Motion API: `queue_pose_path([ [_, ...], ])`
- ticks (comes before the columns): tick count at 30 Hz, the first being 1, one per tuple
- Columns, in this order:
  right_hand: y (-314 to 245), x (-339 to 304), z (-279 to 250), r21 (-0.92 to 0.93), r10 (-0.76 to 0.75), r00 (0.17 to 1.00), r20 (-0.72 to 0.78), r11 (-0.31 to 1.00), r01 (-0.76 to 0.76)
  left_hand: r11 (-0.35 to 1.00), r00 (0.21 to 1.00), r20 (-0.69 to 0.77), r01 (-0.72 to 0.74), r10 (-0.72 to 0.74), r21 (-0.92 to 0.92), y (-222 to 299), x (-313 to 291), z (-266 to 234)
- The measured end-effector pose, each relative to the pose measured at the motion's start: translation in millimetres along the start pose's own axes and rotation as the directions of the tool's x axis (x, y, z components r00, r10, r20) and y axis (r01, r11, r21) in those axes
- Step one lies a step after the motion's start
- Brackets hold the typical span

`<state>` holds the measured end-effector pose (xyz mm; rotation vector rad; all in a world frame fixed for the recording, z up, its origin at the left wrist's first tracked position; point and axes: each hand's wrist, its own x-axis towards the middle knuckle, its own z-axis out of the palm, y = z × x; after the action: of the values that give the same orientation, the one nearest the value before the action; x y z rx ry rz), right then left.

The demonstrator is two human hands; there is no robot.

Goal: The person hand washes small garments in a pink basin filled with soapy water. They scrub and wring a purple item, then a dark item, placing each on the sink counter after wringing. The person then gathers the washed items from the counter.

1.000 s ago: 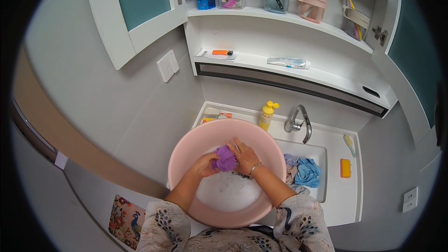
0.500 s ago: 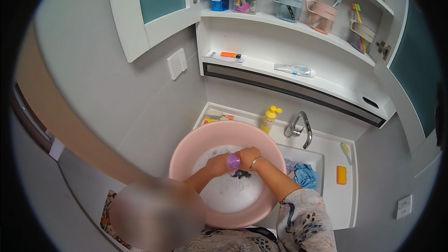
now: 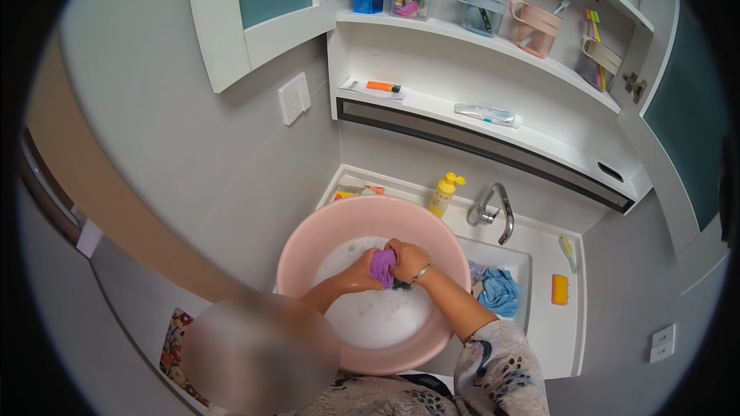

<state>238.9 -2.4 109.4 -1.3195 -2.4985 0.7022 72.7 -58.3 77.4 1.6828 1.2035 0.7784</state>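
Note:
Both my hands grip a wet purple cloth (image 3: 382, 268) over a large pink basin (image 3: 297, 250). My left hand (image 3: 360, 271) is closed on its left side, and my right hand (image 3: 408, 259), with a bracelet at the wrist, is closed on its right side. Whether the cloth is a garment I cannot tell. White suds and water (image 3: 378, 320) fill the bottom of the basin. Just under my right hand a bit of dark fabric (image 3: 401, 285) shows in the suds, mostly hidden.
Blue cloth (image 3: 499, 291) lies in the white sink (image 3: 526, 262) right of the basin, below a chrome faucet (image 3: 486, 213). A yellow bottle (image 3: 444, 194) stands behind. A sponge (image 3: 560, 290) and a brush (image 3: 568, 253) lie at right. Open cabinet doors (image 3: 223, 31) hang above.
The purple cloth was a small bunched ball between my hands; now more of it shows, hanging down between them. My hands have shifted slightly, still close together over the suds.

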Motion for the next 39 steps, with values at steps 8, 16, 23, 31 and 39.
queue_pose_path([
  [8, -8.7, -23.8, -14.5, 0.084, -0.167, 0.986, -0.01, 0.982, 0.168, 0.951, 0.979, -0.102, 0.195, -0.175, 0.24, 8.6, -0.3, -5.0],
  [16, -25.2, -39.4, -25.9, -0.391, -0.628, 0.74, -0.241, 0.761, 0.518, 0.838, 0.681, 0.618, 0.542, -0.393, -0.064, 57.3, 0.2, -40.3],
  [23, -14.4, -26.4, -6.0, -0.552, -0.298, 0.955, -0.005, 0.797, 0.246, 0.963, 0.951, 0.267, 0.086, -0.156, 0.255, 45.3, 3.6, -8.5],
  [31, -9.6, -1.3, -15.1, -0.338, 0.148, 0.878, 0.456, 0.941, 0.017, 0.66, 0.982, -0.064, 0.168, -0.179, 0.732, 41.8, 9.1, 21.4],
  [39, -3.4, -21.4, 4.9, 0.008, -0.059, 0.998, 0.002, 0.998, 0.059, 0.965, 0.985, -0.043, 0.174, -0.169, 0.195, 20.2, 4.0, 6.8],
])
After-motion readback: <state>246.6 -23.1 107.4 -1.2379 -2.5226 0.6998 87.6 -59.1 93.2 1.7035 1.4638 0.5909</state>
